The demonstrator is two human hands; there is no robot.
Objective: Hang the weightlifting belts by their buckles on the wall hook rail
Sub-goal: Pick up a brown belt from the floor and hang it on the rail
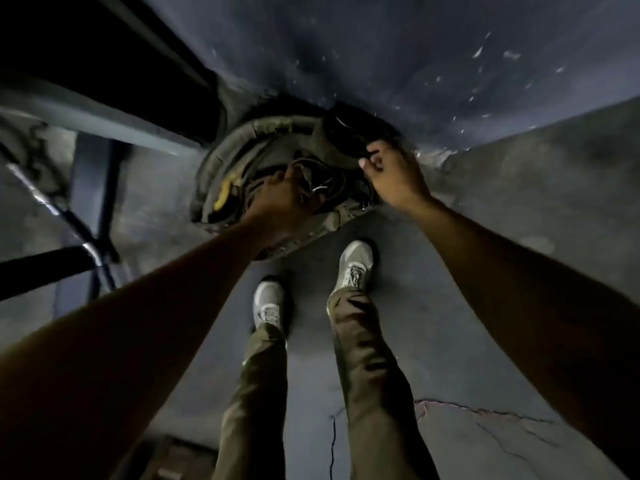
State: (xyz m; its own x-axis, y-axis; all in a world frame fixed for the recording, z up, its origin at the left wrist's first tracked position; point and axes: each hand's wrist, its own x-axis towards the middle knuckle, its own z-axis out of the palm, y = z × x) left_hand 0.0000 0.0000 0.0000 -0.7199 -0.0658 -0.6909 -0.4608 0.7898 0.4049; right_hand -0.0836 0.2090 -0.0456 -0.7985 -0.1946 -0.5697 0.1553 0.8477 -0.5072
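Head view: we see no readable writing; our left hand [282, 199] reaches into coiled belts [242, 150], grip unclear, while our right hand [391, 174] pinches a black belt [346, 133].

The dim, tangled heap of dark leather belts [277, 157] at the foot of the wall is too murky to count or separate, and no buckle can be made out. The left hand [277, 195] has its fingertips buried in it. The right hand [391, 174] curls on a black strap [346, 133] of unclear outline.
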